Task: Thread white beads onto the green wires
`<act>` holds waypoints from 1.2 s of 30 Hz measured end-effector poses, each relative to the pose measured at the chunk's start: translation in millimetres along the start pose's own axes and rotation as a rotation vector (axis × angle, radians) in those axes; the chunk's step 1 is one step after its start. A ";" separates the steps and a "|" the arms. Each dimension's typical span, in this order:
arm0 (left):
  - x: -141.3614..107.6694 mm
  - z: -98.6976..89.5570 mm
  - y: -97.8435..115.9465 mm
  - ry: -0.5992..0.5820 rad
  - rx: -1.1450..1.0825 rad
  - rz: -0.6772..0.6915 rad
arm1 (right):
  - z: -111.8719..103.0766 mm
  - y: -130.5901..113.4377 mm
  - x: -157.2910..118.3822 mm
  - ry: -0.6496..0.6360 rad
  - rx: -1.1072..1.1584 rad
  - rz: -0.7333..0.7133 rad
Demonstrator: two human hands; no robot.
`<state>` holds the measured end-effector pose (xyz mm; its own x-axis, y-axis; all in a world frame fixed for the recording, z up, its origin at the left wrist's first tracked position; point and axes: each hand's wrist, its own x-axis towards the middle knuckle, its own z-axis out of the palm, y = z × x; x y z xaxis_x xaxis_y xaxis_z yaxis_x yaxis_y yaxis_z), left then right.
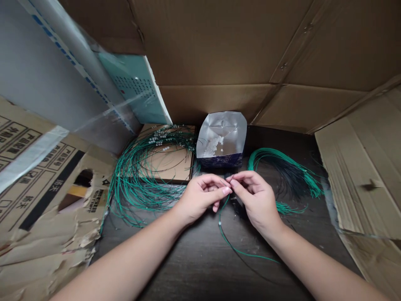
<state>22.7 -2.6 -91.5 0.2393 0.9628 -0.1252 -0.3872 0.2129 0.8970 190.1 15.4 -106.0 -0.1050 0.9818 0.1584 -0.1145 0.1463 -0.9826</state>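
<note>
Two bare hands met above a dark bench [188,271], their fingers [226,191] closed to fine pinches around the upper part of a thin green wire [250,254]. The left hand [196,198] and right hand [261,205] nearly touched at the tips, which hid the exact grip. Below them the wire hung, then curved across the bench toward the right forearm, a small white bead [219,223] partway along it.

The strand looked very light and springy, soft enough to bend yet likely to swing or twist if held far from its end. Its slim, smooth coating could roll between fingertips, so a close pinch near the tip appeared the surest hold, with no hard kink or tug. Beyond stood an open silver-lined pouch [233,136] of small white pieces [213,146], between loose green wires [125,179] and a neater green bundle [269,154].
</note>
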 end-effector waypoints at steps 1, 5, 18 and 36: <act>0.1 0.6 -0.1 0.001 0.004 -0.006 | 0.0 0.9 0.9 0.016 0.042 0.036; 0.8 0.7 -1.1 0.037 0.009 0.002 | -1.6 5.1 4.2 0.020 0.222 0.159; 2.4 -4.1 -1.6 0.113 0.007 0.022 | -11.4 -4.1 1.2 -0.238 -0.296 -0.349; 1.5 -4.1 -1.5 0.118 0.107 0.027 | -6.7 -9.3 -1.1 -0.205 -0.426 -0.376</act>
<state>19.9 -0.7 -94.7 0.1214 0.9821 -0.1439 -0.2934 0.1740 0.9400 198.0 13.8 -97.7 -0.3271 0.8163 0.4762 0.2202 0.5558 -0.8016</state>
